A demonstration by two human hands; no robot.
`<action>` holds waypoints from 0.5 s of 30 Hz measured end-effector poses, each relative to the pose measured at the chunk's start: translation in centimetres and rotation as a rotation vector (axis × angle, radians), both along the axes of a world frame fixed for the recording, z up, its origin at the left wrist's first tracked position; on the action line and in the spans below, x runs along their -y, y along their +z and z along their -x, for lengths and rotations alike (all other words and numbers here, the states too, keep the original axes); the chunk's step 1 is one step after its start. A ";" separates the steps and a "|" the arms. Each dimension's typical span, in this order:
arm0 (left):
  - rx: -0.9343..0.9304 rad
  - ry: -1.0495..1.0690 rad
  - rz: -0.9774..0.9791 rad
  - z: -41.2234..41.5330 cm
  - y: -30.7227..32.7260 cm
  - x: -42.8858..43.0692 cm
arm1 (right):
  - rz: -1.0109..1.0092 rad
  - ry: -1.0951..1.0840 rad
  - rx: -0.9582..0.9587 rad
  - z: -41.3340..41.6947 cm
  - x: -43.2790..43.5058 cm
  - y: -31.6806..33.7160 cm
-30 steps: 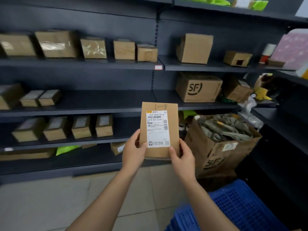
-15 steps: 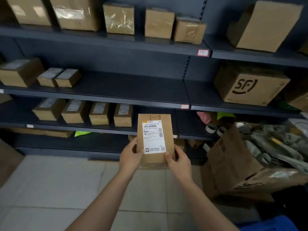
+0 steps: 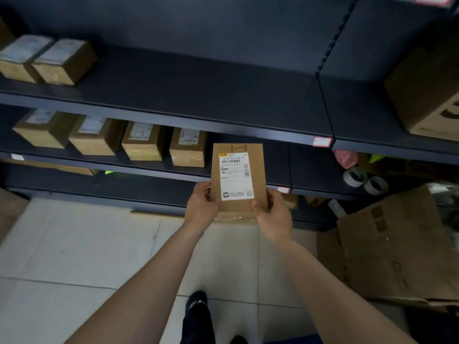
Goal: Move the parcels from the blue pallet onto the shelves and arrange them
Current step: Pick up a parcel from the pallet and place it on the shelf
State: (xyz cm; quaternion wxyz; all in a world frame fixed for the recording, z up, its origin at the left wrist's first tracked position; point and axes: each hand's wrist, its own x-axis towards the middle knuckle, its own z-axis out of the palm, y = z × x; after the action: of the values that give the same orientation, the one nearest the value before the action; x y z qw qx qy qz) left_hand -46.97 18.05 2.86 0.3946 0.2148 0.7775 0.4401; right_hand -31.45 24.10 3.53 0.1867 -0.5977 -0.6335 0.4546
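Note:
A small brown cardboard parcel [image 3: 238,177] with a white shipping label and "1-8" handwritten on top is held upright in front of the dark shelves. My left hand [image 3: 200,207] grips its lower left edge and my right hand [image 3: 272,214] grips its lower right edge. Just left of it, several similar labelled parcels [image 3: 145,141] stand in a row on a lower shelf [image 3: 159,167]. The shelf [image 3: 198,95] above carries two small parcels [image 3: 47,60] at its far left. The blue pallet shows only as a sliver at the bottom edge.
A large brown box [image 3: 427,95] sits on the right shelf section. A big open cardboard carton [image 3: 397,244] stands on the floor at right, with tape rolls [image 3: 365,181] behind it. Pale floor tiles [image 3: 74,244] lie below, and my dark shoe [image 3: 196,301] is near bottom centre.
The view has moved closer to the shelves and tilted down. The parcel, still in both hands, now sits in front of the lower shelf beside the row of parcels.

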 end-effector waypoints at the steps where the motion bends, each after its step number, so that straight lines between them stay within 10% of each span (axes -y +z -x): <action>1: -0.004 -0.021 0.015 1.0 -0.7 -1.2 | 0.010 -0.010 -0.004 1.0 -1.1 -0.9; 15: -0.031 -0.146 -0.151 9.7 -15.4 -14.5 | 0.030 0.127 -0.172 8.6 -14.7 -16.2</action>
State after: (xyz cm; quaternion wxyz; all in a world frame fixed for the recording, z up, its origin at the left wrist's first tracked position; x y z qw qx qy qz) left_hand -56.66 32.53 -12.55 0.3962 0.3066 0.7305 0.4642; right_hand -40.04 38.75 -12.70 0.2021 -0.5177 -0.6448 0.5247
